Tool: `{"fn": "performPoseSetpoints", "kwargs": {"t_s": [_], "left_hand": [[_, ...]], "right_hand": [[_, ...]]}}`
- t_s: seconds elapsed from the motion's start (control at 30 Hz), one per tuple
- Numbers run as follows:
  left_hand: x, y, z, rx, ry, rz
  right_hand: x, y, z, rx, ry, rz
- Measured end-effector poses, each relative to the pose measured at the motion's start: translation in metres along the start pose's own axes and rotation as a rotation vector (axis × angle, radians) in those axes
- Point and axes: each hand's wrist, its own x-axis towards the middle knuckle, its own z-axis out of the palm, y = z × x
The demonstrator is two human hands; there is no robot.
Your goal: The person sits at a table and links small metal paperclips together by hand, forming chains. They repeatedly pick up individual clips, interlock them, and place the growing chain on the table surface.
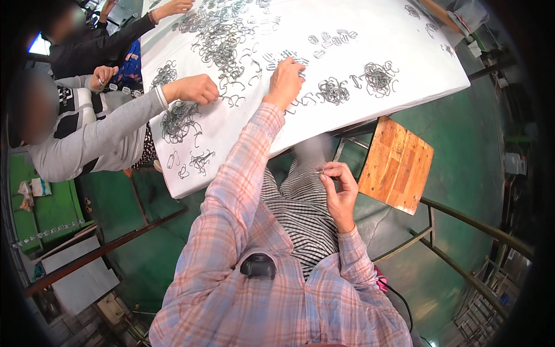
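My left hand [284, 84] reaches over the white-covered table [410, 63], palm down with fingers bent together, at a cluster of small flat metal buckles [270, 59]. Whatever its fingertips hold is hidden. Close to my lap, my right hand [341, 194] pinches a tiny metal piece [321, 170] between thumb and fingertips; its exact kind is too small to tell. Bent dark wire hooks [333, 91] lie heaped just right of my left hand, with another heap of hooks [379, 78] farther right. More oval metal buckles [332, 39] lie beyond my left hand.
At left, a co-worker's grey-sleeved hand [193, 89] touches the table near a hook pile [180, 121]. Other people's hands [172, 8] work at the far side. A large hook heap [222, 49] spreads across the table. A wooden stool [398, 165] stands right of my knees.
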Motion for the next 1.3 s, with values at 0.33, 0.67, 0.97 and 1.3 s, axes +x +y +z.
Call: {"fn": "performPoseSetpoints", "kwargs": {"t_s": [0.33,0.67,0.97,1.3], "left_hand": [[-0.096,0.023,-0.07,-0.821,-0.309,-0.362],[-0.156,0.075,-0.135,-0.559,-0.26,-0.227],[-0.195,0.083,-0.159,-0.508,0.101,-0.149],[-0.243,0.084,-0.171,-0.587,0.154,-0.197]], "right_hand": [[0.021,-0.01,0.016,-0.088,-0.057,-0.089],[0.038,-0.02,0.044,-0.296,-0.189,-0.304],[0.045,-0.016,0.059,-0.022,-0.274,-0.167],[0.224,0.078,0.165,-0.749,-0.336,-0.251]]}}
